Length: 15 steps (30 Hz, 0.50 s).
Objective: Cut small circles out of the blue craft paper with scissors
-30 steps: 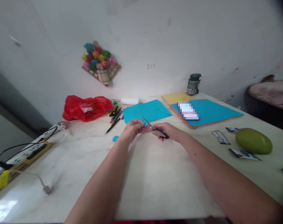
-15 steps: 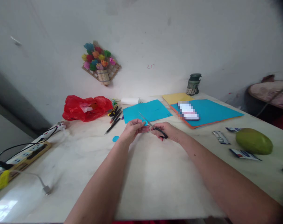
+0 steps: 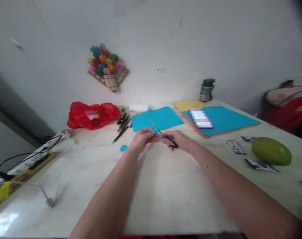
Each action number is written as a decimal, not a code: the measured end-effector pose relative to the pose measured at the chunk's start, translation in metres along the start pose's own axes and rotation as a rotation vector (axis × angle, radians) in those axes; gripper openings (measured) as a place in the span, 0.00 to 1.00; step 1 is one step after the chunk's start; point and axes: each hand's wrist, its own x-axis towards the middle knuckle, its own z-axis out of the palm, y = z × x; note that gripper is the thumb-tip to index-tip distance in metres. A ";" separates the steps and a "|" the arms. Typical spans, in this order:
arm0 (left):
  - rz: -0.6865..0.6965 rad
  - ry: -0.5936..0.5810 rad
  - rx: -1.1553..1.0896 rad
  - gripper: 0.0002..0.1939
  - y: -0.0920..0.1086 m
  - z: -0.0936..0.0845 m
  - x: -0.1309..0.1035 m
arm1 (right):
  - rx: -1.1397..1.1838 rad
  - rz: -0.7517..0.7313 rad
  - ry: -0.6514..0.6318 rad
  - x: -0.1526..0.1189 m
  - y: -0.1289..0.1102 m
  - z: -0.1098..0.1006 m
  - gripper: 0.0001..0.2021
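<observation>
Black-handled scissors (image 3: 171, 141) are gripped in my right hand (image 3: 180, 141), their blades pointing up and to the left. My left hand (image 3: 143, 137) pinches a small piece of blue paper (image 3: 155, 130) right at the blades. How far the blades are apart around the paper is too small to tell. Behind both hands lies a larger blue sheet (image 3: 155, 118) with faint pencil marks and a small drawn circle at its right corner. A cut blue disc (image 3: 123, 148) rests on the table, left of my left wrist.
Pens (image 3: 121, 133), a utility knife (image 3: 121, 118) and a red plastic bag (image 3: 92, 116) lie at the back left. A power strip (image 3: 38, 158) runs along the left edge. To the right are a phone (image 3: 201, 118) on coloured sheets (image 3: 230, 119), a bottle (image 3: 207, 90), sachets (image 3: 237, 147) and a green fruit (image 3: 271, 151).
The scissors and the small paper piece have shifted very slightly in my hands. At the far right edge, something red has come further into view. The table items stay put.
</observation>
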 end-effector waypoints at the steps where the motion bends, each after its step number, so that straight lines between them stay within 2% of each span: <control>1: 0.001 0.000 -0.001 0.12 0.000 0.000 0.000 | -0.006 0.005 0.005 0.000 -0.001 0.000 0.17; 9: 0.011 0.044 -0.003 0.13 -0.001 0.000 0.000 | -0.064 0.088 0.028 -0.005 -0.014 0.004 0.16; 15: 0.026 0.073 0.020 0.13 -0.002 -0.001 0.001 | -0.087 0.084 0.002 -0.005 -0.012 -0.003 0.17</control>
